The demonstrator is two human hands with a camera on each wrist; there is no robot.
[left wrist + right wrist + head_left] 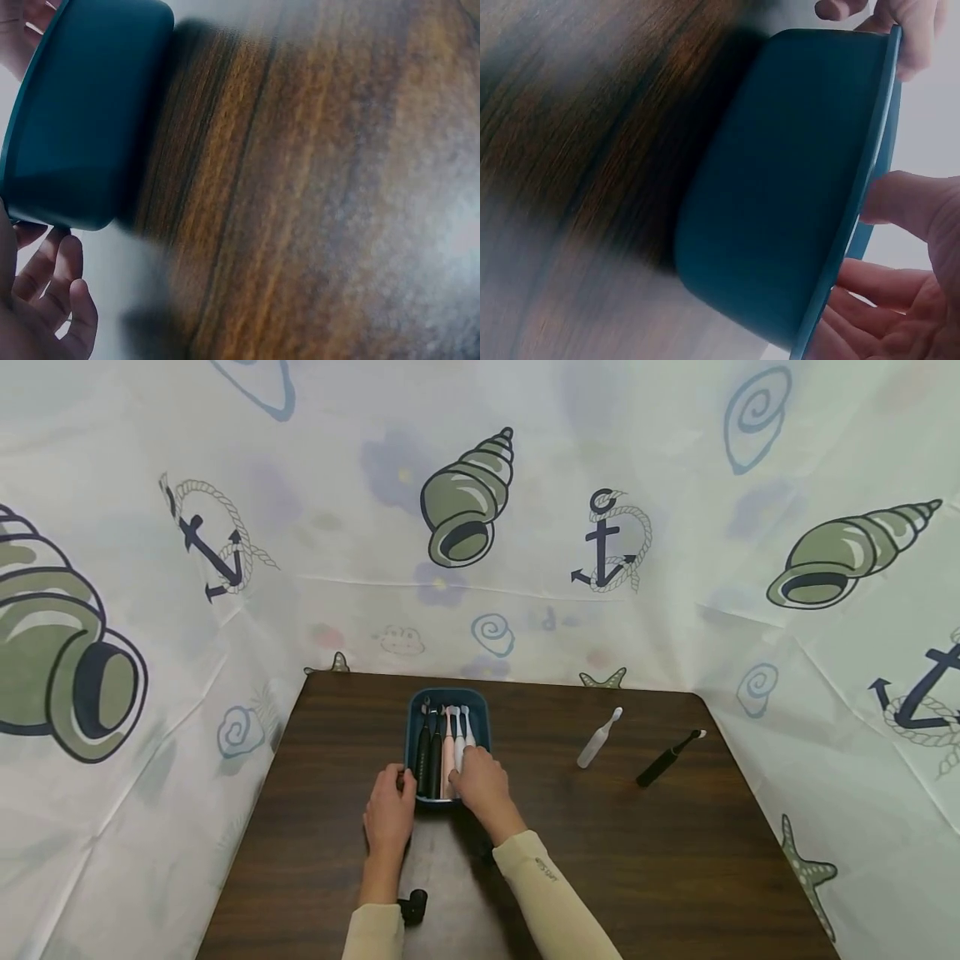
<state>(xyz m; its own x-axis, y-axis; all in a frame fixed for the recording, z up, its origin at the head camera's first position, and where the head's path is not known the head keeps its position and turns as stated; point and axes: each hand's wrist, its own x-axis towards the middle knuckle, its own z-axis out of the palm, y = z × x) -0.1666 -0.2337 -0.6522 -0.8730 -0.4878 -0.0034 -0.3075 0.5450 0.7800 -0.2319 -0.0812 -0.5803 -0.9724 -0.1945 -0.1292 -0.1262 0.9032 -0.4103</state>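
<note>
Toward the far middle of the worktop (pixel 337 735), by the head view, the blue tray (pixel 450 692) holds a row of toothbrushes (pixel 448 752) crowded by the right hand (pixel 483 781) at five o'clock, so one could ride over another; a loose white toothbrush (pixel 597 742) and black toothbrush (pixel 662 764) lie toward three. By the left wrist view, the left hand (pixel 37 309) at six o'clock has a narrow grip on the tray, which might skid if that slackened. By the right wrist view, the tray's wall stands in the way, and I can't tell whether the grip at four holds a brush.
</note>
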